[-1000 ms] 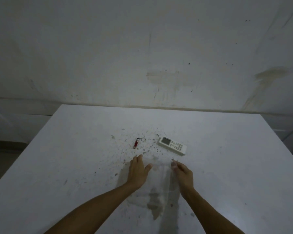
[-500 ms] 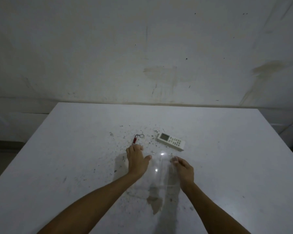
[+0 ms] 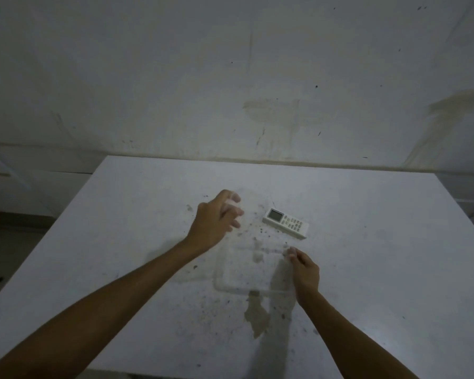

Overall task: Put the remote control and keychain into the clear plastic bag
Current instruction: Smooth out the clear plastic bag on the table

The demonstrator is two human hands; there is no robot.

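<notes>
Pinching the limp, slippery clear plastic bag (image 3: 246,258) at its mouth, the left hand (image 3: 214,222) and right hand (image 3: 304,269) grip opposite edges above the white worktop (image 3: 381,269); the rigid white rectangular remote control (image 3: 285,223) lies just beyond, best grasped along its long sides. No keychain shows.

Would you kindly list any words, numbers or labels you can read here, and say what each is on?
None can be read.
Remote control: the screen and button markings are too small and blurred.
Clear plastic bag: no print visible.
</notes>
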